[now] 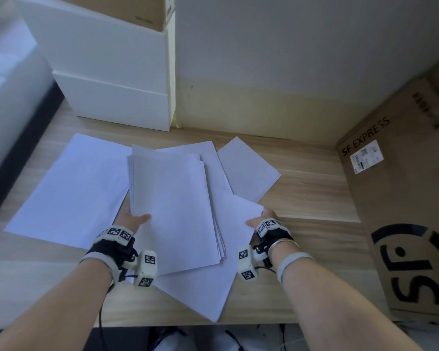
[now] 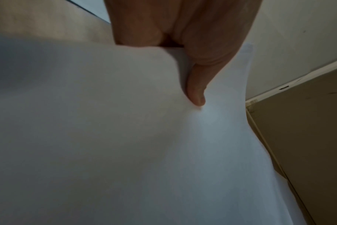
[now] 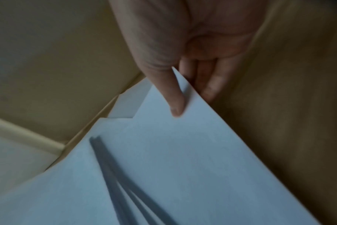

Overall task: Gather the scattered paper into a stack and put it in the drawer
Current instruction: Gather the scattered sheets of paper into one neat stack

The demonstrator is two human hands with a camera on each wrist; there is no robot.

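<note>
My left hand [image 1: 134, 220] pinches a stack of several white sheets [image 1: 173, 206] at its left edge, thumb on top [image 2: 196, 91], fingers hidden beneath. My right hand [image 1: 260, 220] pinches the corner of a single loose sheet [image 1: 228, 249] that lies under the stack; its thumb [image 3: 173, 97] presses on top and the fingers [image 3: 208, 82] curl below. One large sheet [image 1: 71, 188] lies flat on the desk at the left. A further sheet [image 1: 249, 168] lies angled at the right. The white drawer unit [image 1: 112, 97] stands at the back left with its drawers closed.
The wooden desk [image 1: 314, 224] runs to a pale wall behind. A big cardboard box marked SF EXPRESS [image 1: 403, 198] blocks the right side. Another cardboard box [image 1: 142, 11] sits on top of the drawer unit. The desk's front edge is near my forearms.
</note>
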